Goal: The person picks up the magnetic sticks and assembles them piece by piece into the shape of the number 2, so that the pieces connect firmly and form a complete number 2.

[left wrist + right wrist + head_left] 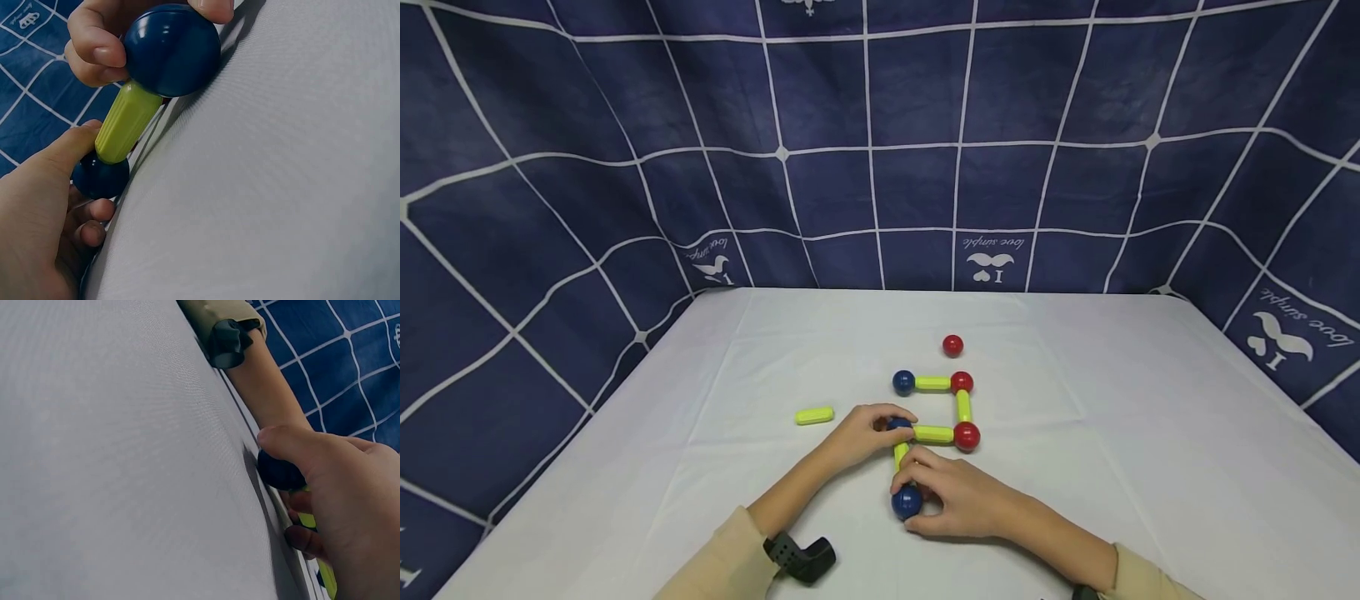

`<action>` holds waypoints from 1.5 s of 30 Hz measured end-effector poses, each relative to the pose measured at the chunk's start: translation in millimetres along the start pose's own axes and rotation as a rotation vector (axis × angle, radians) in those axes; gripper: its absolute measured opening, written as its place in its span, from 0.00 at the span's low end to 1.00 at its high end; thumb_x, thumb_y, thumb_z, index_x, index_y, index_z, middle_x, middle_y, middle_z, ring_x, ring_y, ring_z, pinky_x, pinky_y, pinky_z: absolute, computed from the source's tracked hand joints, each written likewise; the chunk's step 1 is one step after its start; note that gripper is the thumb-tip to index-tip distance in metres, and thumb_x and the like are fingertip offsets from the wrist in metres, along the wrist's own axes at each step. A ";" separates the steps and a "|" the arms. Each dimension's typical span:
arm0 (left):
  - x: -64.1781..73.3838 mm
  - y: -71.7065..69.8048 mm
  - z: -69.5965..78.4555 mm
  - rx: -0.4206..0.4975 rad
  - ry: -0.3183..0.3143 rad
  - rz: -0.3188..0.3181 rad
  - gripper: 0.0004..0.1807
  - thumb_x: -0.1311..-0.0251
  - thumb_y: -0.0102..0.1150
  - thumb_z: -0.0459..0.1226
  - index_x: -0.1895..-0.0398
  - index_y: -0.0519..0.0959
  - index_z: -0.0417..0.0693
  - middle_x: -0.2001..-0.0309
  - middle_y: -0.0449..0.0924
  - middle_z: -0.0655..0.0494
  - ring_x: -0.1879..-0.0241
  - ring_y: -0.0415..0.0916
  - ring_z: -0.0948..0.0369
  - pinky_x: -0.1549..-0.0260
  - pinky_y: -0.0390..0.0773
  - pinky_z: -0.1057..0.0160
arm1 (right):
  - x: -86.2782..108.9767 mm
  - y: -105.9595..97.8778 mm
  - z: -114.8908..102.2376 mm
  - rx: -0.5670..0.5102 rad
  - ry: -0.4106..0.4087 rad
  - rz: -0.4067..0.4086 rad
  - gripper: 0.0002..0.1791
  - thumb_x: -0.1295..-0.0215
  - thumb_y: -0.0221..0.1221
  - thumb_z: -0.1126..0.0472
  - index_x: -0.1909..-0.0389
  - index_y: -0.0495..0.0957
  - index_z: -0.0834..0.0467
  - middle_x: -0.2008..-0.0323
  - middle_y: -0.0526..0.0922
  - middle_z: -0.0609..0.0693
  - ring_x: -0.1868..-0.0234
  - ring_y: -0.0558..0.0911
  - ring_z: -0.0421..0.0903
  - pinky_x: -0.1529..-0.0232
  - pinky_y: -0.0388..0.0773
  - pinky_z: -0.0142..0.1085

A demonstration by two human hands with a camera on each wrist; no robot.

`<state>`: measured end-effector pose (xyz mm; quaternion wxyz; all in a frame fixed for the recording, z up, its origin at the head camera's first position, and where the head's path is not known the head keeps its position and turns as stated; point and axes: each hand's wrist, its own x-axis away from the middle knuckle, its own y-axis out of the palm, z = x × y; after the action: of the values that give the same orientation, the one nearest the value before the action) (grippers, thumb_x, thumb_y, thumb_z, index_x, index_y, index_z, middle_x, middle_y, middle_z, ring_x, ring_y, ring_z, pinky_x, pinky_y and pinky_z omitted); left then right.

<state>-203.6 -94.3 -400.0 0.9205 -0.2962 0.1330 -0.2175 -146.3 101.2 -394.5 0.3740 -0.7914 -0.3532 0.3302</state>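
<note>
In the head view the left hand [868, 433] grips a blue ball [898, 426] between thumb and fingers. A yellow-green stick [933, 434] runs from that ball to a red ball [967, 436]. Closer to the person, the right hand [958, 493] holds another blue ball [907, 502] by thumb and fingertips. Between the two held balls lies a ribbed yellow-green stick [128, 122], which meets both in the left wrist view. The far part of the same chain has a stick [964, 407], a red ball [961, 382], a stick [933, 383] and a blue ball [903, 382].
A loose red ball [952, 346] sits beyond the chain. One loose yellow-green stick [815, 416] lies left of the left hand. The white-covered table [1075, 350] ends at a dark blue checked curtain [917, 192]. A black wrist strap [801, 558] is on the left forearm.
</note>
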 end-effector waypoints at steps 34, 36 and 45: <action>-1.7 -4.7 1.7 0.041 -0.025 0.005 0.15 0.43 0.57 0.46 0.53 0.78 0.53 0.64 0.73 0.57 0.68 0.65 0.63 0.69 0.66 0.70 | 10.8 -38.6 61.9 0.167 0.392 0.174 0.13 0.47 0.61 0.50 0.60 0.73 0.39 0.53 0.69 0.38 0.54 0.73 0.41 0.57 0.75 0.37; -1.7 -5.2 2.2 0.029 -0.022 0.010 0.17 0.42 0.56 0.47 0.52 0.77 0.52 0.64 0.73 0.57 0.68 0.65 0.63 0.69 0.67 0.70 | 10.5 -37.8 63.6 0.149 0.387 0.198 0.12 0.46 0.61 0.51 0.60 0.73 0.39 0.53 0.70 0.38 0.52 0.73 0.41 0.56 0.75 0.38; 0.0 -18.7 12.5 -0.129 -0.024 0.074 0.16 0.42 0.55 0.47 0.53 0.76 0.53 0.60 0.75 0.59 0.70 0.65 0.65 0.72 0.67 0.70 | 11.0 -36.9 65.1 0.086 0.418 0.245 0.14 0.45 0.61 0.53 0.57 0.75 0.46 0.47 0.70 0.45 0.45 0.71 0.48 0.48 0.73 0.46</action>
<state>-204.9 -101.8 -378.8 0.9085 -0.3521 0.1465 -0.1709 -203.2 150.8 -399.6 0.4293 -0.8629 -0.1554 0.2168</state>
